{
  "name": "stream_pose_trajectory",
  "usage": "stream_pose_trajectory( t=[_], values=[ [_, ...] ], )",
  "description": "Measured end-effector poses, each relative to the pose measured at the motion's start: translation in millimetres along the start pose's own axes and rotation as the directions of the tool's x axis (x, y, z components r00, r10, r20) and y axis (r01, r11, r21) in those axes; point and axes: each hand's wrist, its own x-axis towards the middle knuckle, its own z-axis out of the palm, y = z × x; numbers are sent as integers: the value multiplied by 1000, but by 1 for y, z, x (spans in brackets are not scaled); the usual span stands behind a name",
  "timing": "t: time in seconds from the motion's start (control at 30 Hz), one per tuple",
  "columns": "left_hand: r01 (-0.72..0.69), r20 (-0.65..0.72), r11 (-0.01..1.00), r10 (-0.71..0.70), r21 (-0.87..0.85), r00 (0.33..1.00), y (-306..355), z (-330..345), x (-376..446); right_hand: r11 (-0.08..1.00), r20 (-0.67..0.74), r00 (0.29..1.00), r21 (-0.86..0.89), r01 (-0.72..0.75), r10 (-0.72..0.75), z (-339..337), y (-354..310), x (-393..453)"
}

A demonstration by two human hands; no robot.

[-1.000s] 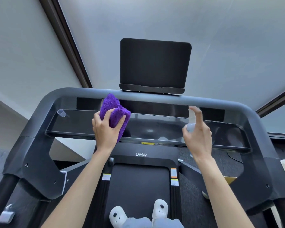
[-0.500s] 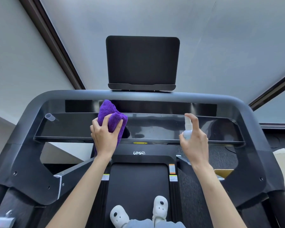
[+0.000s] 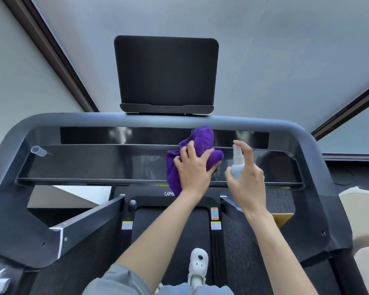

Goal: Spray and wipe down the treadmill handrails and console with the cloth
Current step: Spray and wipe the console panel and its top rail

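A bunched purple cloth (image 3: 202,139) lies against the glossy black console shelf (image 3: 94,162) of the treadmill, right of its middle. My left hand (image 3: 193,169) grips the cloth and presses it onto the shelf. Just to the right, my right hand (image 3: 246,179) holds a small white spray bottle (image 3: 237,162) upright, index finger over the nozzle. The grey handrail bar (image 3: 73,118) arches over the console. A black tablet holder (image 3: 166,73) stands on the bar's top.
A clear plastic cap (image 3: 38,150) lies at the shelf's left end. The treadmill belt (image 3: 153,226) and my white shoe (image 3: 197,267) are below. Dark side uprights (image 3: 19,226) flank the deck. A cream cushion (image 3: 362,220) sits at the right edge.
My left hand has slid the purple cloth rightwards along the console shelf, from left of centre to beside the spray bottle. My right hand with the bottle stays in about the same place.
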Motion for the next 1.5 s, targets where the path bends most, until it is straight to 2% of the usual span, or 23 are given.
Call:
stream_pose_trajectory(
  t=[0.03, 0.1, 0.3, 0.37, 0.47, 0.53, 0.57, 0.63, 0.7, 0.73, 0.77, 0.87, 0.93, 1.03, 1.13, 1.33, 1.5],
  values=[
    [-41, 3, 999, 41, -13, 999, -11, -2, 1, 1000, 6, 1000, 6, 7, -7, 0, -1, 2],
    [-34, -2, 999, 34, -17, 999, -41, -9, 7, 1000, 9, 1000, 7, 19, -19, 1, -3, 6],
    [209, -88, 978, -206, 24, 975, -128, -32, 27, 999, -7, 1000, 37, 7, -7, 1, -2, 5],
    [307, -106, 951, -308, -24, 945, -127, -30, 35, 999, -19, 1000, 45, -4, 4, -2, 5, 3],
    [402, -173, 904, -424, -149, 889, -85, -15, 51, 999, -43, 999, 26, -29, 30, -10, 17, -2],
    [344, -168, 912, -383, -222, 908, -40, -3, 57, 999, -60, 997, 11, -51, 52, -17, 25, -4],
    [264, -146, 938, -300, -224, 943, -14, 4, 55, 998, -66, 996, 3, -60, 60, -20, 27, -5],
    [20, -56, 987, -29, -158, 998, 39, 19, 45, 998, -89, 994, -14, -62, 60, -28, 32, -4],
    [-168, 81, 974, 181, -150, 980, 75, 27, 33, 998, -114, 992, -29, -55, 52, -39, 37, -2],
    [-182, 126, 970, 204, -164, 971, 81, 28, 32, 998, -126, 991, -38, -55, 50, -44, 39, -1],
    [-164, 142, 972, 189, -171, 972, 79, 27, 33, 997, -137, 989, -49, -61, 53, -50, 41, 1],
    [-87, 74, 982, 100, -167, 992, 45, 16, 30, 992, -180, 982, -101, -79, 60, -66, 48, 6],
    [15, 27, 982, -10, -188, 1000, 15, 5, 27, 989, -198, 979, -130, -68, 42, -71, 51, 9],
    [149, -5, 933, -160, -329, 987, -18, -17, 24, 984, -201, 979, -167, -54, 19, -71, 51, 13],
    [197, -53, 872, -245, -447, 968, -37, -37, 24, 984, -224, 975, -173, -50, 10, -67, 49, 19],
    [204, -76, 824, -285, -528, 955, -47, -51, 19, 995, -338, 941, -80, -55, 25, -64, 50, 27],
    [196, -46, 827, -258, -527, 965, -46, -51, 11, 984, -292, 956, -163, -75, 25, -67, 54, 13]
  ],
)
